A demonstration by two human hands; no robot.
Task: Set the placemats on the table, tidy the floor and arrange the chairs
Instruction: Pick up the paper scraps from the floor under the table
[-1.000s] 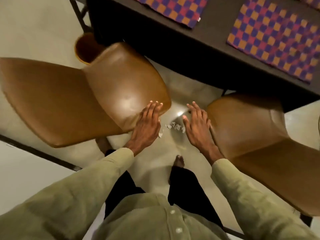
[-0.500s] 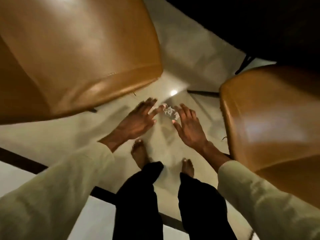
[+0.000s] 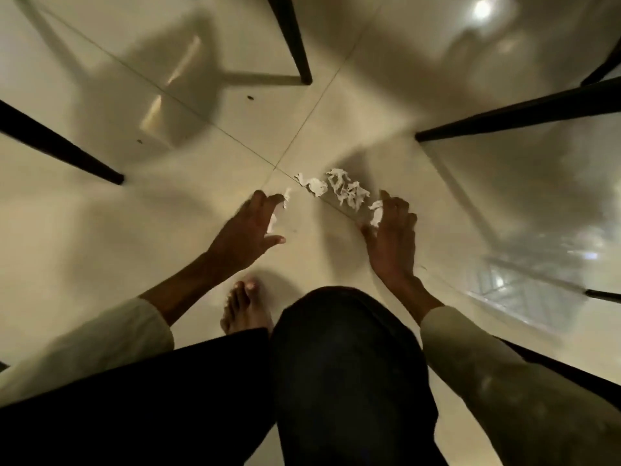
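— Scraps of torn paper point(image 3: 339, 190) are lying on the floor tiles point(image 3: 201, 210) between your hands, strung out left to right.

— And my hands?

— Your left hand point(image 3: 247, 227) and right hand point(image 3: 391, 230) are hovering spread-fingered at either end, gripping nothing (one scrap is touching your right fingertips). Floor-tidying is only starting, I'd judge; chair legs point(image 3: 292, 38) are showing, placemats aren't.
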